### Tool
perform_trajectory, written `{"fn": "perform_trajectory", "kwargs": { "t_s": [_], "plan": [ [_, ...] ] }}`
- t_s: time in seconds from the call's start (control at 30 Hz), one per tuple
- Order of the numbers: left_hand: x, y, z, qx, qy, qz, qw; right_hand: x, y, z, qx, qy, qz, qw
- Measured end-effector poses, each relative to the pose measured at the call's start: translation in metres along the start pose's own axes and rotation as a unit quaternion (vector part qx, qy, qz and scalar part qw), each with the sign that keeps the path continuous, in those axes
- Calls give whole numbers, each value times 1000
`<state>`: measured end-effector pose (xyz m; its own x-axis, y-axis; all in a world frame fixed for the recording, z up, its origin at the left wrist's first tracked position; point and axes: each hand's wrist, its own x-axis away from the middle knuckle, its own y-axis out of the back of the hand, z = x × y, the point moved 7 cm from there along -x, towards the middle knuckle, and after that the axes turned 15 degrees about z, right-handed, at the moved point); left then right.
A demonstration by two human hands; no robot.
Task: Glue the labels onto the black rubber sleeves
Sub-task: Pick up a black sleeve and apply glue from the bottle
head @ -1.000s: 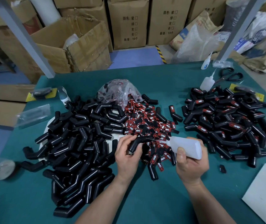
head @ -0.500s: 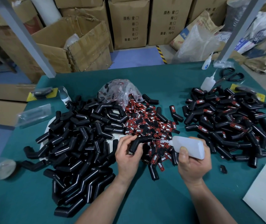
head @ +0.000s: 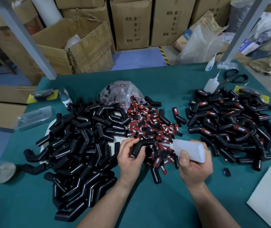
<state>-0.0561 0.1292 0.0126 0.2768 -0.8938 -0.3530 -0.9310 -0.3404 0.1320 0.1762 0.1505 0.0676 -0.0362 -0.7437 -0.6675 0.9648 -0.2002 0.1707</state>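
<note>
My left hand (head: pixel 130 159) grips a bent black rubber sleeve (head: pixel 142 145) over the middle of the green table (head: pixel 172 203). My right hand (head: pixel 195 167) holds a translucent glue bottle (head: pixel 189 149) on its side, its thin nozzle touching the sleeve's upper end. A heap of red-and-black labels (head: pixel 154 127) lies just behind my hands. To the left is a big pile of plain black sleeves (head: pixel 80 145). To the right is a pile of sleeves bearing labels (head: pixel 233 124).
A clear bag of labels (head: pixel 123 94) sits behind the label heap. Two spare glue bottles (head: pixel 211 83) and black scissors (head: pixel 235 78) lie at the back right. White paper (head: pixel 269 199) is at the right front edge. Cardboard boxes (head: pixel 131 22) stand beyond the table.
Both hands stay in nearly the same place. The bottle nozzle keeps to the sleeve's upper end, with only a slight shift of the right hand.
</note>
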Motion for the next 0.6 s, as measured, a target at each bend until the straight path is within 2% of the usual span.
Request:
{"fn": "perform_trajectory", "kwargs": {
  "t_s": [0.3,0.6],
  "plan": [
    [2,0,5,15,20,4,1000,1,3,-4,9,-9,-5,1000],
    [1,0,1,-3,6,5,1000,0,3,-3,5,-9,-10,1000]
  ]
}}
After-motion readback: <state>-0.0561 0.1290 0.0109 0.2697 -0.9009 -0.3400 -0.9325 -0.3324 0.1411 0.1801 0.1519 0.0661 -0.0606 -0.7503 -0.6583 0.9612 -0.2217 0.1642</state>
